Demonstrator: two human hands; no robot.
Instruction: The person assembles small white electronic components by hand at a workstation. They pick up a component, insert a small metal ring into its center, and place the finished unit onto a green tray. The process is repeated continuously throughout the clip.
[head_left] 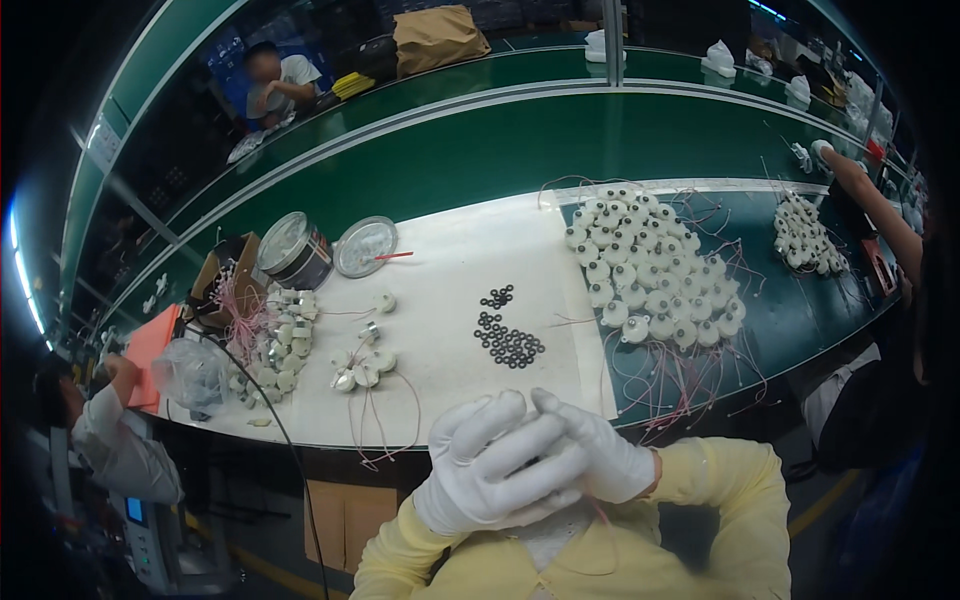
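My left hand (pixel 485 470) and my right hand (pixel 605 450), both in white gloves, are brought together in front of my chest at the table's near edge. Their fingers are curled over one another, mostly hiding what is between them. A dark spot shows between the fingers, and a thin pinkish wire (pixel 607 522) hangs below. Just beyond my hands lie many small black rings (pixel 512 346) on a white sheet (pixel 450 290). To their right, round white motor-like parts (pixel 655 270) with wires are packed close together. A few similar parts (pixel 362 372) lie left of the rings.
Further left are a heap of white parts (pixel 285 355), a tub (pixel 296 252), a round lid (pixel 366 246) with a red stick (pixel 395 256), and a plastic bag (pixel 195 375). A green conveyor (pixel 480 150) runs behind. Co-workers sit at left and right; another is across.
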